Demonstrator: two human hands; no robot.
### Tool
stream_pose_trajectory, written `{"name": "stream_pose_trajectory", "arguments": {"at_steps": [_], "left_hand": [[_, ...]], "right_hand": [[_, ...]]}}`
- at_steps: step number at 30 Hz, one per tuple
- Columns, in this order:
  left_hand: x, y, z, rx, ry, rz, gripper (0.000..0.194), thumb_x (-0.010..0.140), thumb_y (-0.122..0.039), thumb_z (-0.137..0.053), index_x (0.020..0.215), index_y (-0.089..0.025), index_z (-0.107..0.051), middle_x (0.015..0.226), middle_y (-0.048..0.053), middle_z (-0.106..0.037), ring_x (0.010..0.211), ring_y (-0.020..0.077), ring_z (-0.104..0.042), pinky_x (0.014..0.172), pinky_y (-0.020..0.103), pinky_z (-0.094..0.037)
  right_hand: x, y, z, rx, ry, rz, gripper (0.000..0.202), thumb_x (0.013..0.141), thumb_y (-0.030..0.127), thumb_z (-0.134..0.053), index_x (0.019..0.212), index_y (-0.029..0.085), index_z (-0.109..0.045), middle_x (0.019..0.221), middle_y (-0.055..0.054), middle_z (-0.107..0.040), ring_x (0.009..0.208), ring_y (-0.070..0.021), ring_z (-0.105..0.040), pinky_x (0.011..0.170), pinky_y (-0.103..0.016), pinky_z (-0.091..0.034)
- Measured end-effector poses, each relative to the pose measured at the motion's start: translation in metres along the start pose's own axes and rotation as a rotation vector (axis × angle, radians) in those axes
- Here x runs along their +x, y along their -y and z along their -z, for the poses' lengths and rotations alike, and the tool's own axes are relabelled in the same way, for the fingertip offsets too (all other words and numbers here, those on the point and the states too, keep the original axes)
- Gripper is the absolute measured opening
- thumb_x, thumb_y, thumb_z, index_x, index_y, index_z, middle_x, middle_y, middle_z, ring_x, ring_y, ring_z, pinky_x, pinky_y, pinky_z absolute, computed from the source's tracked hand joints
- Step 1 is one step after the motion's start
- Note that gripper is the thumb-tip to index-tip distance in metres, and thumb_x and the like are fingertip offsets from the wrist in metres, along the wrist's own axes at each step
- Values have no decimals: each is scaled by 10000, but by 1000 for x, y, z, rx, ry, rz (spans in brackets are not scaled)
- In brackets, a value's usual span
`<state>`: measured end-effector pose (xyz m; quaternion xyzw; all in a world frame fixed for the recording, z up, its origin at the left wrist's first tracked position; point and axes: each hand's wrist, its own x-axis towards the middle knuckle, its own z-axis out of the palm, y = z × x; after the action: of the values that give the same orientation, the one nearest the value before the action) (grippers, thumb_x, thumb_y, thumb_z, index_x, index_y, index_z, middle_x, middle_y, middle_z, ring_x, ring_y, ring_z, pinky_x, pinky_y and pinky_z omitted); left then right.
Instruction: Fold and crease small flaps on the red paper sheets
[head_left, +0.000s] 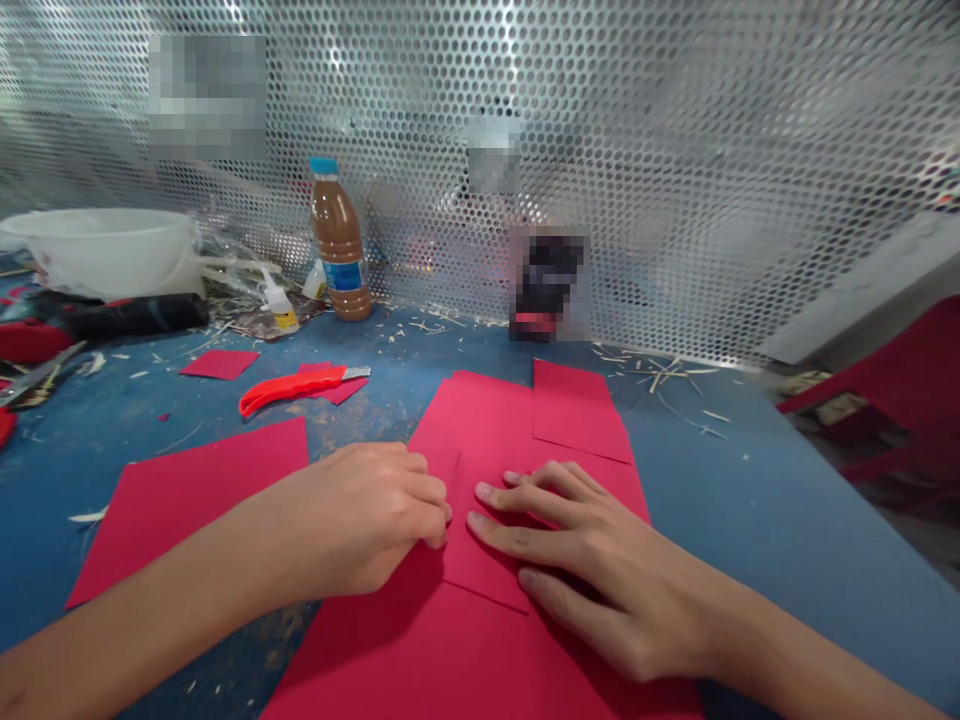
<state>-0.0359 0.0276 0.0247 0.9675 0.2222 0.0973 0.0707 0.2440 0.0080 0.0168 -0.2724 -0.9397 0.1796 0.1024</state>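
Observation:
Red sheets (480,660) lie stacked and overlapping on the blue table in front of me. My right hand (577,560) rests on a smaller red piece (495,560) with its fingers spread. Just left of it, my left hand (375,515) has its fingers curled at the left edge of that piece; whatever they pinch is hidden. At the top right of the stack lies another red rectangle (577,405). A separate red sheet (202,490) is partly under my left forearm. Beyond my left hand lies an orange cutter (300,387) with its blade showing.
Behind the table (750,500) stands a perforated metal panel (637,150). A brown bottle (337,240), a small glue bottle (280,303), a white basin (112,250) and scissors (41,375) are at the back left. A blurred phone-like object (549,285) leans on the panel.

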Motion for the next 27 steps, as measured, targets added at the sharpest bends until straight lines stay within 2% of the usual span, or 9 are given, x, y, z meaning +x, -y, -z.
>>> {"name": "stream_pose_trajectory", "arguments": {"at_steps": [4, 6, 11, 15, 19, 21, 23, 25, 27], "left_hand": [[-1, 0, -3, -10, -56, -39, 328, 847, 61, -548, 863, -205, -739, 886, 9, -796, 1181, 255, -693, 1007, 380, -513], [0, -2, -5, 5, -79, -61, 311, 838, 58, -546, 852, -193, -730, 898, 20, -799, 1253, 268, -672, 1066, 411, -501], [3, -9, -9, 62, -44, -49, 218, 874, 10, -582, 821, -167, -698, 884, 22, -780, 966, 255, -752, 897, 420, -574], [3, -12, -9, 93, -3, -29, 186, 868, -2, -602, 851, -169, -680, 908, 19, -764, 914, 255, -737, 853, 429, -572], [2, -16, -8, 145, 53, 5, 184, 860, -22, -590, 923, -180, -659, 932, 39, -738, 865, 263, -711, 815, 439, -569], [3, -20, -6, 156, 81, 29, 214, 859, -53, -587, 1008, -192, -649, 962, 56, -721, 846, 274, -697, 775, 444, -566], [5, -24, -3, 145, 121, 40, 250, 870, -94, -585, 1073, -231, -637, 966, 59, -695, 808, 277, -680, 708, 436, -557], [6, -29, -1, 158, 150, 29, 280, 883, -128, -588, 1126, -259, -633, 995, 78, -684, 795, 282, -668, 672, 432, -551], [6, -33, 0, 187, 150, 20, 285, 890, -150, -599, 1149, -261, -636, 1032, 103, -686, 821, 292, -667, 682, 438, -558]], "right_hand": [[0, 1, 0, -15, -23, -3, 478, 1034, 207, -505, 1498, 285, -593, 1475, -69, -651, 1207, -284, -605, 1057, -487, -448], [1, 2, -1, -25, -28, -7, 461, 1024, 205, -516, 1468, 274, -620, 1464, -77, -657, 1200, -288, -611, 1059, -493, -449], [1, 7, 2, -15, -3, -34, 465, 990, 215, -553, 1445, 265, -633, 1485, -63, -643, 1237, -299, -585, 1108, -503, -434], [1, 11, 4, -6, 29, -72, 536, 928, 230, -617, 1461, 287, -623, 1533, -31, -609, 1279, -314, -564, 1143, -514, -425], [-1, 7, 7, 23, 81, -124, 734, 808, 337, -751, 1519, 280, -579, 1593, -49, -550, 1368, -385, -515, 1195, -611, -374], [-4, 2, 9, 78, 122, -143, 795, 788, 334, -764, 1550, 279, -541, 1613, -61, -524, 1428, -402, -470, 1202, -638, -367], [-7, -2, 9, 159, 119, -172, 757, 843, 269, -703, 1572, 284, -501, 1586, -75, -551, 1446, -368, -472, 1173, -605, -428], [-7, -4, 9, 214, 39, -220, 706, 883, 205, -641, 1567, 272, -482, 1496, -95, -617, 1381, -318, -543, 1111, -528, -513], [-6, -2, 6, 194, -39, -208, 632, 907, 210, -634, 1524, 254, -503, 1415, -94, -656, 1295, -286, -596, 1094, -479, -531]]}}
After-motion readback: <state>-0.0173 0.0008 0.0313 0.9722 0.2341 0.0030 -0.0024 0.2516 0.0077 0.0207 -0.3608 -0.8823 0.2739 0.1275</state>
